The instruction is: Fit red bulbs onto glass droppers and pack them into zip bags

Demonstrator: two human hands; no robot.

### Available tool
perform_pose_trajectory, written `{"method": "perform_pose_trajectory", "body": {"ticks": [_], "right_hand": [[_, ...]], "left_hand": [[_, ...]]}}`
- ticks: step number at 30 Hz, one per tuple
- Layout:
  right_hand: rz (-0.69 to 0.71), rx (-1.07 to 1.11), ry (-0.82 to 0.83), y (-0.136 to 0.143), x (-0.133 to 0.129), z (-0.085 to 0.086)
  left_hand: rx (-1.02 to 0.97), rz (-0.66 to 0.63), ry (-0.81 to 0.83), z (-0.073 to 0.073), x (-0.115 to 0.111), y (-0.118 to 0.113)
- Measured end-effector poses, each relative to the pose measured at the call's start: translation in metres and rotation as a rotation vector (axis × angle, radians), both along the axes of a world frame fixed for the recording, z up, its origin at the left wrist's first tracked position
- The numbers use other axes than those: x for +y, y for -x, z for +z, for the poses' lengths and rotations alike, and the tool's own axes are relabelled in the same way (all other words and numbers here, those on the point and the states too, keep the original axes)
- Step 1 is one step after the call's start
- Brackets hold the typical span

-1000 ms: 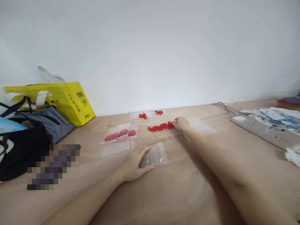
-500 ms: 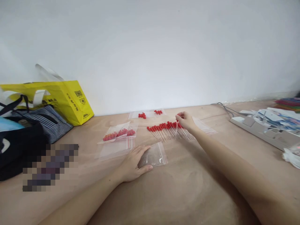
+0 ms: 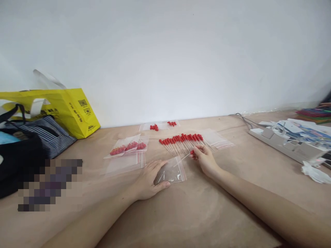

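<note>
My left hand (image 3: 150,181) lies on the table with fingers stretched and thumb apart, around the left part of a clear zip bag (image 3: 169,174). The bag's mouth faces right. A dropper with a red bulb (image 3: 191,152) is pinched in my right hand (image 3: 205,160), and its thin clear stem points left over the bag's mouth. Whether the tip is inside or above the bag, I cannot tell. Behind, several more red-bulbed droppers (image 3: 178,139) lie side by side in a slanting row, stems toward me.
Filled zip bags with red bulbs (image 3: 129,148) lie at the left, over flat zip bags (image 3: 121,164). More red bulbs (image 3: 154,127) are near the wall. Another flat bag (image 3: 217,138) lies right of the row. A yellow bag (image 3: 74,113) stands left; a power strip (image 3: 287,146) lies right.
My right hand has come from the right end of the row toward me and left, bringing one dropper to the bag's mouth. My left hand stays at the bag.
</note>
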State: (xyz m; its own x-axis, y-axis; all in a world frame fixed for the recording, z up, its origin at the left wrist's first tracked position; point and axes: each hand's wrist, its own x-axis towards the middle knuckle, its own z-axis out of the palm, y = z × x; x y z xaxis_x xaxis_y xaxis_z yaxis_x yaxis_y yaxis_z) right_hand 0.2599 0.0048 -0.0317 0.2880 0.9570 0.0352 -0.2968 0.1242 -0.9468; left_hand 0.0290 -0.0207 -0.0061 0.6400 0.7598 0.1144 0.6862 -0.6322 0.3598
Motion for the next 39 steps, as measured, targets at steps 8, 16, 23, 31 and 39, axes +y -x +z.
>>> {"method": "perform_pose_trajectory", "body": {"ticks": [8,16,23,31,39], "right_hand": [[0.518,-0.318,-0.064,0.01,-0.012,-0.004],[0.642,-0.618,-0.157,0.008,-0.006,-0.01],[0.566,-0.824,-0.261,0.008,-0.008,-0.007],[0.628,-0.808,-0.239,0.001,0.0,0.002],[-0.031,-1.293,-0.028,-0.026,0.093,0.025]], "left_hand": [[-0.041,-0.01,-0.019,-0.003,0.001,0.0],[-0.043,-0.053,0.016,0.002,-0.001,0.015],[0.021,0.023,0.078,0.006,-0.009,0.04],[-0.032,-0.015,0.044,0.004,-0.008,0.034],[-0.089,0.015,0.015,-0.001,-0.008,0.024]]}}
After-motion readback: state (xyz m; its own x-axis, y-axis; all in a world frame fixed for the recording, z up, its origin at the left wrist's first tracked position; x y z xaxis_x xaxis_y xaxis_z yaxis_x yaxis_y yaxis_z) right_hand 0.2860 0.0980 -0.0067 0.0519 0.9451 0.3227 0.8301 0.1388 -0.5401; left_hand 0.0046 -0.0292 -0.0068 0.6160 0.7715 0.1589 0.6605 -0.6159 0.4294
